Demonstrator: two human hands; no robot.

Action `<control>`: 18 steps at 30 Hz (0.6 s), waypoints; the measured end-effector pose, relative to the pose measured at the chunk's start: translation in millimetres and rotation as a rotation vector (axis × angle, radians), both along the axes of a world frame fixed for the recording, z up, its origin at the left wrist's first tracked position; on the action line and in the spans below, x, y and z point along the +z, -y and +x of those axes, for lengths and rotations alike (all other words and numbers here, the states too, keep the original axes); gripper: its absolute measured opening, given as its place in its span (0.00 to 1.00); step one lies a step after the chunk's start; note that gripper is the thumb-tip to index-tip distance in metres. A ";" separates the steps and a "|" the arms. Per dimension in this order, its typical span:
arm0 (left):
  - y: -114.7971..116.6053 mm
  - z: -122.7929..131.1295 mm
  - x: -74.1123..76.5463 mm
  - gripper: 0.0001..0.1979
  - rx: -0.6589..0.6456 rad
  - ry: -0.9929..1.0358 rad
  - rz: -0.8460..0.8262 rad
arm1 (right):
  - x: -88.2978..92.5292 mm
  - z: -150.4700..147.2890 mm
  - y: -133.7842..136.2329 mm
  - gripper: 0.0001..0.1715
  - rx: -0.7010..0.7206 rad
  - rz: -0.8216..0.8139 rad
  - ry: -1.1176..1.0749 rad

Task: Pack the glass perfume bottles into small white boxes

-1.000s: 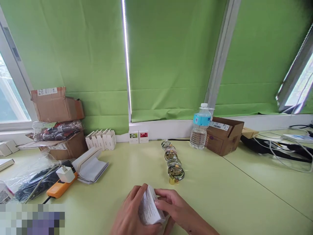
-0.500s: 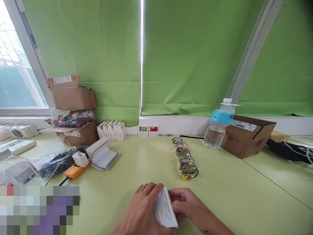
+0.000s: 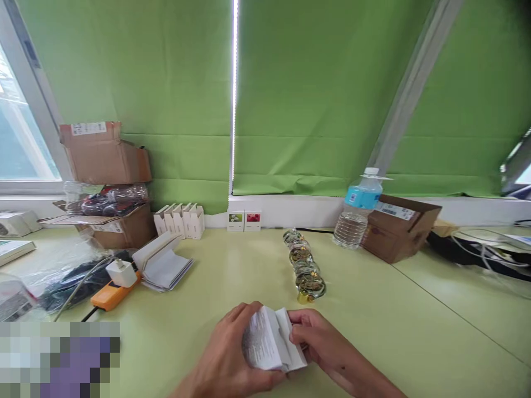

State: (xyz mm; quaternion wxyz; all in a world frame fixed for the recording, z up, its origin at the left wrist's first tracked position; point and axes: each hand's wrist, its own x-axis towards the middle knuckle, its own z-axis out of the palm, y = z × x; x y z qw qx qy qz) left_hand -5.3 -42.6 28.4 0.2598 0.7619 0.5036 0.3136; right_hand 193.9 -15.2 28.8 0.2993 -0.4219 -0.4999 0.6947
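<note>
My left hand [image 3: 228,354] and my right hand [image 3: 321,342] both grip a small white carton [image 3: 269,340] with fine print on its side, low in the middle of the view, just above the pale green table [image 3: 406,331]. The left fingers wrap around its left side. The right fingers pinch the open flap at its right end. Just beyond the hands, a row of small glass bottles with gold caps [image 3: 302,265] lies on the table.
A water bottle [image 3: 357,210] and an open cardboard box [image 3: 398,226] stand at the back right. At the left are stacked cardboard boxes [image 3: 108,188], small white cartons [image 3: 178,220], flat folded cartons [image 3: 161,265], an orange power strip with a charger [image 3: 112,287] and plastic bags. Cables lie far right.
The view has shifted slightly. The carton's end flap now stands open under my right fingers, and the hands have turned the carton a little.
</note>
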 end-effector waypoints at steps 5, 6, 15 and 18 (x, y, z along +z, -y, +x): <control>-2.5 -0.1 -10.9 0.38 0.055 0.087 0.019 | -10.1 1.4 -4.6 0.31 -0.083 0.291 0.255; -2.3 0.8 -13.2 0.38 0.077 0.113 0.019 | -10.1 2.0 -4.7 0.33 -0.130 0.401 0.353; -4.4 7.1 -13.4 0.35 0.022 0.104 0.055 | 1.9 3.3 9.2 0.07 -0.196 1.043 0.600; -6.1 7.0 -8.3 0.36 -0.067 0.073 0.016 | -1.8 -0.5 12.4 0.11 -0.211 1.271 0.514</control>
